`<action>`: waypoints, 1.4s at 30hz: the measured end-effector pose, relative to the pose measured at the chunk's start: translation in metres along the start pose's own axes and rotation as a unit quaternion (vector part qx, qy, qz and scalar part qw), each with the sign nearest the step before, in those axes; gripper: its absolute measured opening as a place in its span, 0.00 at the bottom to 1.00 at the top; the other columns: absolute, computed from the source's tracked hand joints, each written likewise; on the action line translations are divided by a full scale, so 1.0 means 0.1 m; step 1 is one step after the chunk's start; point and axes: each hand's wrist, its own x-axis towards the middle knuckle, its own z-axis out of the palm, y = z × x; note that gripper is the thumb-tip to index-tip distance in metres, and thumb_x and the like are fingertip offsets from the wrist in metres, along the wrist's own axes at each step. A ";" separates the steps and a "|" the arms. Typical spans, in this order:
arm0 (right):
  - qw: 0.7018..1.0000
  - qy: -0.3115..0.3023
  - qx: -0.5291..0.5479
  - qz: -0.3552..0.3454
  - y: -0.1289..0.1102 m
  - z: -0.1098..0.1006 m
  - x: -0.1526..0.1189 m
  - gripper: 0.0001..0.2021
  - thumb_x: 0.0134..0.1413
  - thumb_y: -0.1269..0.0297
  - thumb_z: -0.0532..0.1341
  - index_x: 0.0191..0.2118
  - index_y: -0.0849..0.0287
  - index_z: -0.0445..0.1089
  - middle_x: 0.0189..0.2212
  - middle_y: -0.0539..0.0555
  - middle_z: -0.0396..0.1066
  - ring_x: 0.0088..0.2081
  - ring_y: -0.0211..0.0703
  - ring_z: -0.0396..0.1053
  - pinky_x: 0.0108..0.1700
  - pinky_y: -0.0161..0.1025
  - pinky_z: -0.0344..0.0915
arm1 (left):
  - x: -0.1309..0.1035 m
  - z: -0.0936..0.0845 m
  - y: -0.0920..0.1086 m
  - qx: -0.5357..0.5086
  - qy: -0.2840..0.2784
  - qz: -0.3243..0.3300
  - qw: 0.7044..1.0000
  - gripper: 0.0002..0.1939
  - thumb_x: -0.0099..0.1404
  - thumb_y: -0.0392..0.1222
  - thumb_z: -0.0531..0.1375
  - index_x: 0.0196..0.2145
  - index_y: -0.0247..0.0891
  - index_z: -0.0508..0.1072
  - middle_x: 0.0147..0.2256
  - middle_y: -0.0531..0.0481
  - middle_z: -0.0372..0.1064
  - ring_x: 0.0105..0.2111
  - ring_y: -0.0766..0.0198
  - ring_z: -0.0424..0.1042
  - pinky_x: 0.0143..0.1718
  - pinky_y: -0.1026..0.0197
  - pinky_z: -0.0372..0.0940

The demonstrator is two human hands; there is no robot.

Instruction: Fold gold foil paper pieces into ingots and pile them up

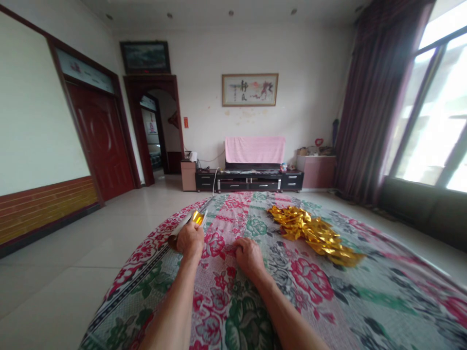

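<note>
My left hand (191, 237) is closed around gold foil paper (198, 217), a curled sheet or small stack with white and dull grey sides showing. It is held just above the left part of the flowered cloth (213, 323). My right hand (249, 255) rests low over the middle of that cloth, its fingers curled in. Whatever it may pinch is hidden or too small to make out. To the right of it lies a long heap of folded, crinkled gold foil pieces (310, 231), apart from both hands.
Beyond the cloth's rounded far edge stands a low black TV cabinet (237, 183) with a pink cloth (255, 149) over the screen. A pinkish cabinet (319, 172) is to its right. Dark curtains (368, 107) hang by the window. A red door (100, 136) is at left.
</note>
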 end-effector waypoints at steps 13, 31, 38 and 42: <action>1.000 0.004 0.009 0.000 0.00 0.00 0.00 0.14 0.43 0.76 0.50 0.28 0.58 0.72 0.29 0.52 0.71 0.33 0.37 0.65 0.39 0.30 0.55 | -0.03 -0.01 0.10 0.006 0.086 0.100 0.991 0.10 0.60 0.42 0.52 0.34 0.40 0.71 0.32 0.47 0.71 0.33 0.60 0.69 0.32 0.62 0.57; 0.968 0.084 0.217 0.097 0.04 -0.04 0.06 0.14 0.52 0.61 0.49 0.38 0.59 0.69 0.29 0.52 0.72 0.32 0.40 0.68 0.35 0.33 0.60 | -0.37 0.44 0.19 -0.062 0.000 0.337 0.939 0.08 0.61 0.38 0.51 0.30 0.38 0.69 0.29 0.50 0.69 0.31 0.65 0.68 0.34 0.65 0.57; 0.805 0.082 0.541 0.228 0.06 -0.11 0.15 0.23 0.38 0.49 0.61 0.40 0.60 0.65 0.31 0.52 0.71 0.32 0.41 0.69 0.29 0.32 0.63 | -0.59 0.46 0.36 -0.106 -0.055 0.458 0.881 0.08 0.62 0.37 0.49 0.29 0.38 0.67 0.29 0.50 0.67 0.32 0.66 0.67 0.35 0.65 0.60; 0.762 0.113 0.591 0.239 0.12 -0.07 0.17 0.18 0.36 0.54 0.62 0.33 0.62 0.67 0.22 0.50 0.69 0.24 0.38 0.66 0.25 0.32 0.61 | -0.63 0.48 0.38 -0.165 -0.092 0.504 0.843 0.06 0.58 0.35 0.52 0.31 0.37 0.68 0.36 0.47 0.68 0.39 0.62 0.67 0.43 0.61 0.62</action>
